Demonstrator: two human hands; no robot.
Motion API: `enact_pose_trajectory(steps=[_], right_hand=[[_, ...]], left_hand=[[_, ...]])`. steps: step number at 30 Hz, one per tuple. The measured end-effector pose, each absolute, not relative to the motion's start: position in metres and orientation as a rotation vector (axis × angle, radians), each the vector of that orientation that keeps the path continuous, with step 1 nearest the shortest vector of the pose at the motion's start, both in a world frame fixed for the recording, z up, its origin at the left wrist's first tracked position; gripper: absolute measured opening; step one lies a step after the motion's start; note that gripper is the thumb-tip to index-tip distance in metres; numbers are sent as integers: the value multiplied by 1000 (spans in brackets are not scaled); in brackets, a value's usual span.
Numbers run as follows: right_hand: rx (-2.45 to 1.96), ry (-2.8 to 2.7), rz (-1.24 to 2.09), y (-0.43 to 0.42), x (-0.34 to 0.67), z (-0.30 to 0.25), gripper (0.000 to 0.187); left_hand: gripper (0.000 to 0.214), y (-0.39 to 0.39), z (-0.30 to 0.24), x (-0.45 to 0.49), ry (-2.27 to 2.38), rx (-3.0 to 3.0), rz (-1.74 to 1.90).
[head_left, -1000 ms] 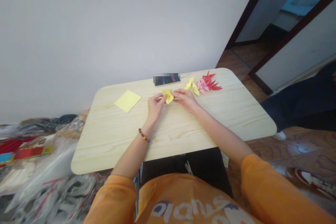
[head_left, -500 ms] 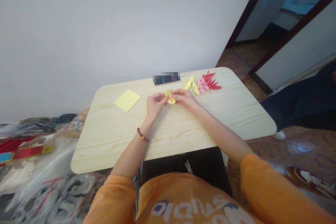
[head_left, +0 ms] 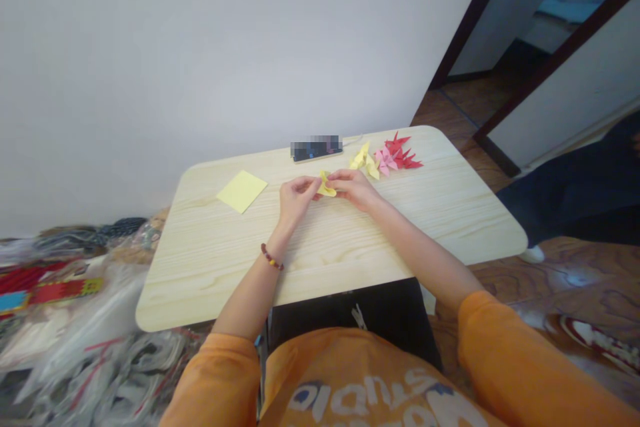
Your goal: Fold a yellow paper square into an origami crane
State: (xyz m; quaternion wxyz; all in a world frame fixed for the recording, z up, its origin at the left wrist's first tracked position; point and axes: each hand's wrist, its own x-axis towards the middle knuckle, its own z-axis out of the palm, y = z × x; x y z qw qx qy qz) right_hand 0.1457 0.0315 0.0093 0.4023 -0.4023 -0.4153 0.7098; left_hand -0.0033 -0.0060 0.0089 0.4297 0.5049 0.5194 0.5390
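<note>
A small piece of folded yellow paper [head_left: 327,189] is pinched between my two hands above the middle of the table. My left hand [head_left: 297,199] grips its left side with thumb and fingers, a beaded bracelet on that wrist. On the other side my right hand [head_left: 354,188] presses thumb and fingertips onto the paper. Fingers cover part of the folds. To the left lies a square of yellow paper [head_left: 243,191], flat. Beyond my right hand are folded yellow paper flowers [head_left: 366,161], a pink paper flower [head_left: 386,161] and red paper flowers [head_left: 406,157].
A phone [head_left: 317,149] stands at the back edge of the pale wooden table [head_left: 210,267], against the wall. Bagged goods [head_left: 100,320] pile up on the floor at left. A person's dark-clothed leg [head_left: 570,193] is beyond the table's right side.
The yellow paper between my fingers has changed shape; its upright back flap now looks narrower and bent. Both hands stay in nearly the same place.
</note>
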Motion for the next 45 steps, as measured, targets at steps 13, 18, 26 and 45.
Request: enact_pose_trajectory(steps=[13, 18, 26, 45], right_hand=[[-1001, -1204, 1752, 33, 150, 9, 30], [-962, -1363, 1538, 34, 150, 8, 28], [-906, -1441, 1376, 35, 152, 13, 30], [-899, -1596, 1538, 40, 163, 18, 27]], left_hand=[[41, -3, 5, -6, 1326, 1168, 1331], [41, -4, 8, -5, 1332, 1150, 1306], [44, -6, 10, -4, 1308, 1119, 1191], [28, -5, 10, -10, 1256, 1202, 1031]])
